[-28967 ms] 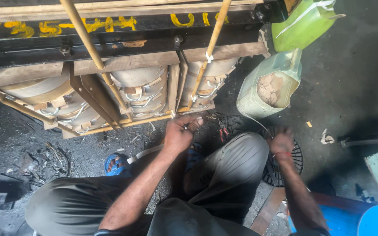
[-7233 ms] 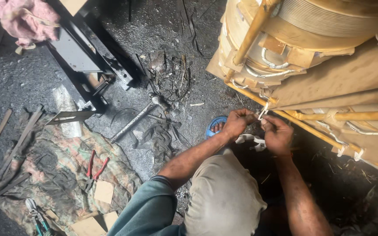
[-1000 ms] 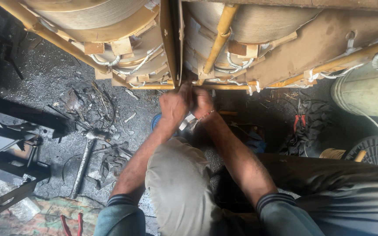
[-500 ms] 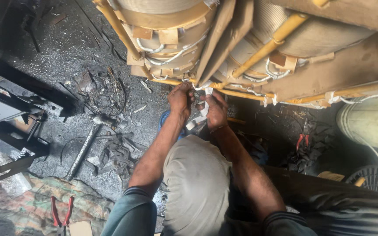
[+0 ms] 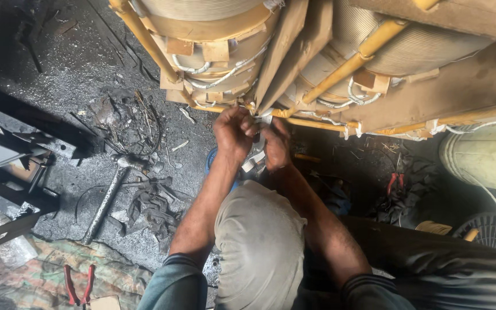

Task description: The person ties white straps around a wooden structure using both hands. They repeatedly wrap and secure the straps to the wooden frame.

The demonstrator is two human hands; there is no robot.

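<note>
Under the big coils, the left hand and right hand pinch a white strip with closed fingers.

Single view only, from a camera worn on the person's head, facing steeply downward and slightly forward. It sits close above the bent grey-trousered knee and both forearms, which rise from the bottom edge. The large tan wound coil assembly with yellow rods fills the top of frame. The dark, debris-strewn floor occupies the left side, near range. No second view overlaps.
</note>
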